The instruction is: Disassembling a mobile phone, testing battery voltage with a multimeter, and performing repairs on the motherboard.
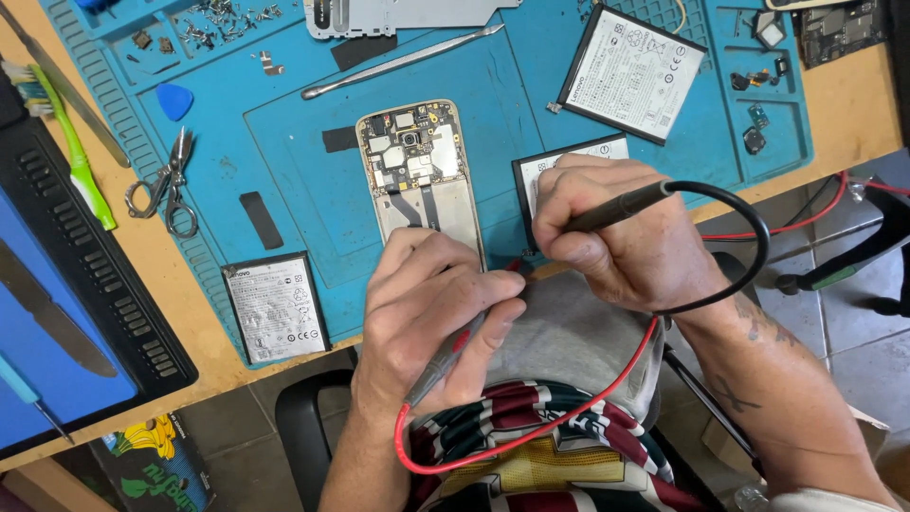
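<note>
Blue mat [284, 171] — left hand [431, 303] grips red probe [455, 351], right hand [607, 237] black probe [621, 207].

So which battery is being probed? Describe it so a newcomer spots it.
Start at the blue work mat and find the opened phone at its centre. The battery lies just right of it, partly hidden under the right hand; the other two lie uncovered.

Left hand [431, 308] holds red probe [453, 349]; right hand [621, 237] holds black probe [621, 207] over battery [550, 163].

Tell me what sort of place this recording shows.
Likely a phone repair bench: an opened phone on a blue work mat, loose batteries around it, and both hands holding test probes.
</note>
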